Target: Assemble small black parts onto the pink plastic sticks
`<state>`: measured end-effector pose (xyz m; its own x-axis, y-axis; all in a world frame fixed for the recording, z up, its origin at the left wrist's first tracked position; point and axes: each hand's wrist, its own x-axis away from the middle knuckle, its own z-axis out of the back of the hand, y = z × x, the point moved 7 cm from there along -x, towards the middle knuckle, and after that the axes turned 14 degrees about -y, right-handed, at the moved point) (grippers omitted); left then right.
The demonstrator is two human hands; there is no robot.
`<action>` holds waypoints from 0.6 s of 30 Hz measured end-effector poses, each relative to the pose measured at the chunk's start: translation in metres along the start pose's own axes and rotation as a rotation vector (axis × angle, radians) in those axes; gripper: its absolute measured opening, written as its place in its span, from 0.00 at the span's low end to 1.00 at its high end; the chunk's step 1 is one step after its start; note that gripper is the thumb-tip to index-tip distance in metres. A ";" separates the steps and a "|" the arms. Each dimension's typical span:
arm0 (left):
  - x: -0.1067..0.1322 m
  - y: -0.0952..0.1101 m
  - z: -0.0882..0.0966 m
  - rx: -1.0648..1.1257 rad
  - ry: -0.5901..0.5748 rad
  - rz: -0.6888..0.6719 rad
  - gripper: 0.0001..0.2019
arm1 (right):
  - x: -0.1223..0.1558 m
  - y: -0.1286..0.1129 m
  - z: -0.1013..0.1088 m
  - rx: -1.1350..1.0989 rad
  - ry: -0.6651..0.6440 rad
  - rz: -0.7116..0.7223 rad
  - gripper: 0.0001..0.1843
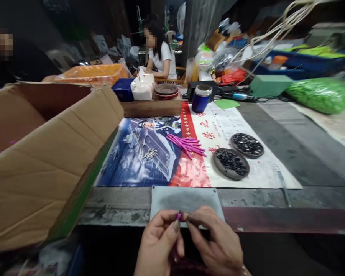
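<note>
My left hand (161, 239) pinches a small pink stick (179, 216) upright between thumb and forefinger, a dark tip showing at its top. Close beside it, my right hand (215, 241) has thumb and finger pressed together at the stick; whatever is between them is too small to make out. Both hands are over the front edge of a grey metal plate (186, 197). Farther back lies a loose pile of pink sticks (186, 145) on a printed poster (126, 168). Left of the pile is a little heap of small silvery parts (151, 153).
Two round dishes of small dark parts, a near dish (231, 164) and a far dish (247, 145), stand on the right. A large cardboard box (54, 153) flanks the left. A blue jar (201, 99) and wooden box (152, 108) are behind. Another person (163, 57) sits beyond.
</note>
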<state>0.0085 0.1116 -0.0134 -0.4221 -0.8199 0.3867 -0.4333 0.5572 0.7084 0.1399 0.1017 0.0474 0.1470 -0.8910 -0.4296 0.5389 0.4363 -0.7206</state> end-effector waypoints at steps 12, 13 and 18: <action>0.005 0.001 -0.005 0.022 -0.009 -0.163 0.16 | -0.007 -0.008 -0.004 -0.043 0.020 -0.018 0.05; 0.005 0.000 -0.004 0.018 -0.010 -0.164 0.16 | -0.006 -0.007 -0.005 -0.049 0.027 -0.015 0.04; 0.006 -0.005 0.006 0.016 0.016 -0.150 0.16 | -0.002 -0.006 -0.014 -0.165 0.065 0.029 0.07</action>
<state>0.0036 0.1043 -0.0178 -0.3393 -0.8959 0.2868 -0.5027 0.4304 0.7497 0.1253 0.1027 0.0448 0.1038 -0.8700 -0.4821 0.3906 0.4814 -0.7847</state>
